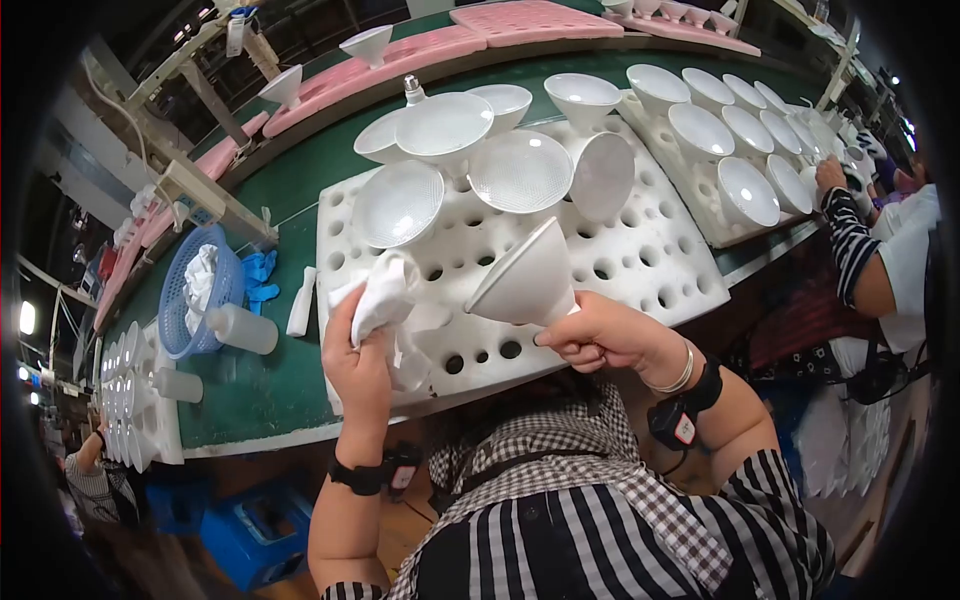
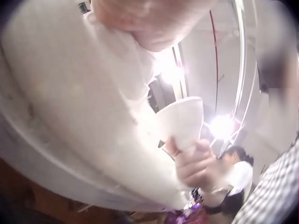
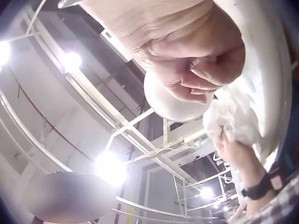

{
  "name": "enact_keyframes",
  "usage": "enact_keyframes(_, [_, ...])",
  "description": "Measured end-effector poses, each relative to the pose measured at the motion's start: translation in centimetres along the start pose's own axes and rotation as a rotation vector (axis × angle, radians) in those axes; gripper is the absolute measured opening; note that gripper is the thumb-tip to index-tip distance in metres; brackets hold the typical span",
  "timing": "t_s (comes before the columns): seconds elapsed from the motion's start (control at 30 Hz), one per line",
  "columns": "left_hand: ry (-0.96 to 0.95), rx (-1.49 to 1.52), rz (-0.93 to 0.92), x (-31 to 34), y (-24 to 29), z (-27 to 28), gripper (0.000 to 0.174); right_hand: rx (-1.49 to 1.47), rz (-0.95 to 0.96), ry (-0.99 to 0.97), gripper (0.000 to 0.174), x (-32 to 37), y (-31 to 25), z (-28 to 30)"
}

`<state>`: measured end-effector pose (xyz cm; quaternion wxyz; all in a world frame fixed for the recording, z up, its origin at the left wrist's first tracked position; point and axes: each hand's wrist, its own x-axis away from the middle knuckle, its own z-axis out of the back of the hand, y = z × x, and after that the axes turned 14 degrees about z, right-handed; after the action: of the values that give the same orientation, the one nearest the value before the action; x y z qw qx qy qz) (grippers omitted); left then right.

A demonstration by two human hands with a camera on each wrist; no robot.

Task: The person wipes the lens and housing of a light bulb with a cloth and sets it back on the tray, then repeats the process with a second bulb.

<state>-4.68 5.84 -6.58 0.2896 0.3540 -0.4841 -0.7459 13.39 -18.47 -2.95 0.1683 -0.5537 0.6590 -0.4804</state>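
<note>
In the head view, the narrow end of a white cone-shaped lamp [image 1: 530, 280] was grasped in the curled fingers of the right hand [image 1: 610, 335]. A crumpled white cloth [image 1: 386, 300] was pinched between the thumb and fingers of the left hand [image 1: 358, 365]. The lamp was found at the middle of the frame, above the near part of a perforated foam board [image 1: 700, 290], tilted with its wide end toward the upper left. The cloth was seen to its left, apart from it.

On the same board, a cluster of white lamps [image 1: 520, 170] was noted at upper centre, most with wide ends up. At upper right, a second foam board [image 1: 705, 222] was occupied by rows of like lamps. The boards were supported by a green bench [image 1: 240, 415]. At left, a blue basket [image 1: 172, 325] containing white fabric [image 1: 201, 278] was observed, with a blue crumpled item [image 1: 262, 275] just beside it and a white bottle [image 1: 243, 330] at its lower right. Pink trays [image 1: 540, 18] were recorded along the top. At the right edge, another person [image 1: 900, 240] was partly visible.
</note>
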Motion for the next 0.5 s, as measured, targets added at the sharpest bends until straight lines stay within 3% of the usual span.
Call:
enact_keyframes(0.07, [-0.017,0.09,0.023,0.5,3.7,-1.1,0.046,-0.07,-0.058,-0.036,0.016,-0.3,-0.3,-1.0])
enact_keyframes(0.13, [-0.108,0.188,-0.077,0.6,5.0,-2.4,0.047,-0.144,-0.109,-0.068,0.016,-0.5,-0.2,-1.5])
enact_keyframes(0.23, [-0.196,-0.012,-0.242,1.1,5.9,-4.7,0.043,-0.262,-0.189,-0.158,0.021,-0.5,0.1,-1.8])
enact_keyframes(0.3, [-0.235,-0.058,-0.186,0.3,4.8,-5.1,0.041,0.052,-0.117,-0.073,0.033,0.0,-0.2,-2.5])
enact_keyframes(0.33, [-0.271,-0.107,-0.128,0.1,4.3,-5.3,0.039,0.05,-0.115,-0.068,0.033,0.5,-0.2,-2.7])
enact_keyframes(0.4, [-0.241,-0.103,-0.166,-0.1,4.2,-5.6,0.035,0.669,0.104,0.118,0.044,1.7,-0.6,-3.0])
enact_keyframes(0.43, [-0.261,-0.139,-0.145,0.0,4.2,-5.5,0.033,0.789,0.161,0.126,0.054,2.4,-1.1,-3.2])
enact_keyframes(0.5, [-0.276,-0.17,-0.123,-0.1,3.7,-5.2,0.031,0.748,0.188,0.124,0.058,2.9,-1.5,-3.1])
